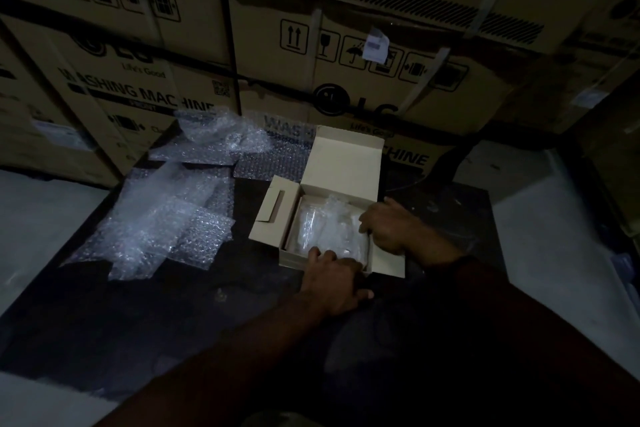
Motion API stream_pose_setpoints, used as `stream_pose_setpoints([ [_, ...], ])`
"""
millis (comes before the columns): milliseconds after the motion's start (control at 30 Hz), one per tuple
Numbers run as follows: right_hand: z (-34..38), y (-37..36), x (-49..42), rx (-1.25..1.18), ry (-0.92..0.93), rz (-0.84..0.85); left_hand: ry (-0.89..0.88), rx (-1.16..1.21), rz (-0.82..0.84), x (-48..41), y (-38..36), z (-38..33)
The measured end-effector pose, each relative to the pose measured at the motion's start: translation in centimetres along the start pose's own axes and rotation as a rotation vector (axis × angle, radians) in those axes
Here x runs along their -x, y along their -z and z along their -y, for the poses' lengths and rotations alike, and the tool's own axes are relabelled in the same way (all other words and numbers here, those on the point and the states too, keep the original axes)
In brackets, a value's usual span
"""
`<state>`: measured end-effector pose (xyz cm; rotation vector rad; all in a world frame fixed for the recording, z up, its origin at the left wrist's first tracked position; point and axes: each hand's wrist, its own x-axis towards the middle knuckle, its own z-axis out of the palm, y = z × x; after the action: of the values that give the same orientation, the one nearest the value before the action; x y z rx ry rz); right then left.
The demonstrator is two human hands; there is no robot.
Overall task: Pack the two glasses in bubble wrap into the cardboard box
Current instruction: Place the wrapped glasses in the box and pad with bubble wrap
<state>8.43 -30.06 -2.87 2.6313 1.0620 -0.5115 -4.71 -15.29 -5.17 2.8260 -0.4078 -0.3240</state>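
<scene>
Head view, dim light. Left of the cardboard box [294, 258], loose bubble wrap sheets [162, 229] lie overlapping on the dark table [138, 322], and one crumpled piece [214, 128] sits beyond them, to the box's far left. The box stands open, its side flap [273, 201] folded out to the left and its lid [343, 163] raised at the back.

Inside it lie the wrapped glasses [322, 229], a pale bundle that fills the cavity. The left hand [334, 276] grips the box's near wall, fingers hooked over the rim and thumb outside. The right hand [388, 229] is at the box's right wall with bent fingers reaching onto the bundle; I cannot tell whether it pinches the wrap or only presses it.

Judging by this, the wrapping is done and the glasses are in. What is left is settling them, then closing the flap and lid.

By count:
- One box.
- Two hands.
- One wrapped mass that looks like two bundles side by side, though the dimness keeps me from separating them surely.
- At least five spare sheets.
- Several large printed cartons [346, 73] stacked behind the box.
</scene>
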Motion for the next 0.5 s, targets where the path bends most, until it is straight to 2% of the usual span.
stream_pose_setpoints([
  [100, 0.9, -0.5, -0.4, 0.097, -0.012, 0.097, 0.007, 0.026, 0.076, -0.3, 0.3, 0.1],
  [167, 1.3, -0.1, -0.5, 0.108, -0.02, 0.133, -0.012, 0.036, 0.052, -0.3, 0.5, 0.5],
  [233, 1.5, 0.3, -0.3, 0.107, -0.029, 0.121, -0.052, 0.012, -0.095, 0.2, 0.3, 0.8],
  [300, 1.7, 0.5, 0.3, 0.093, -0.034, 0.014, -0.073, -0.058, -0.261, 0.6, -0.3, 1.3],
  [333, 1.8, 0.4, 0.6, 0.087, -0.038, -0.034, -0.075, -0.068, -0.293, 0.8, -0.4, 1.6],
  [400, 2.2, 0.0, 1.0, 0.086, -0.046, -0.045, -0.081, -0.071, -0.207, 1.0, -0.6, 2.0],
  [500, 2.7, -0.4, 1.2, 0.132, -0.049, 0.032, -0.066, -0.07, -0.025, 0.7, -0.3, 2.1],
])
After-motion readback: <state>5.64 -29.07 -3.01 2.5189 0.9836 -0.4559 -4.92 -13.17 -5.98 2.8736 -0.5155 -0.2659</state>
